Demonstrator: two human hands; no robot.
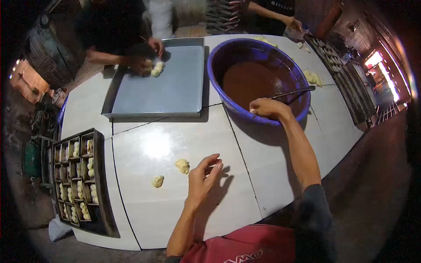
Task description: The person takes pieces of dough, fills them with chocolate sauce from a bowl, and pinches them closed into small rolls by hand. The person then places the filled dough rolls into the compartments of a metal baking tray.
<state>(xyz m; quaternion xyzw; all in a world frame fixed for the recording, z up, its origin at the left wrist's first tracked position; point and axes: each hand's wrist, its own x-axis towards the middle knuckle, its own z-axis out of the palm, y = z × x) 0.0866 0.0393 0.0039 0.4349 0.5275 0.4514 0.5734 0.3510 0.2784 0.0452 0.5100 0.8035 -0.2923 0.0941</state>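
My left hand (pixel 204 177) is held over the white table with its fingers loosely stretched and nothing in them. Two lumps of pale dough lie just left of it: a larger dough lump (pixel 182 166) and a smaller dough piece (pixel 158 181). At the near rim of a purple basin (pixel 214 79), my right hand (pixel 268 108) has its fingers curled together; a pale bit shows at the fingertips, too small to name. Brown filling (pixel 247 81) fills the basin's bottom. A dark-handled utensil (pixel 302 90) rests across it, close to my right hand.
A large metal tray (pixel 158 94) stands at the back left, where another person's hands (pixel 147 61) handle dough pieces. A sectioned baking pan (pixel 103 193) with dough is at the left. More pans (pixel 351 83) line the right edge; dough (pixel 312 78) lies beyond the basin.
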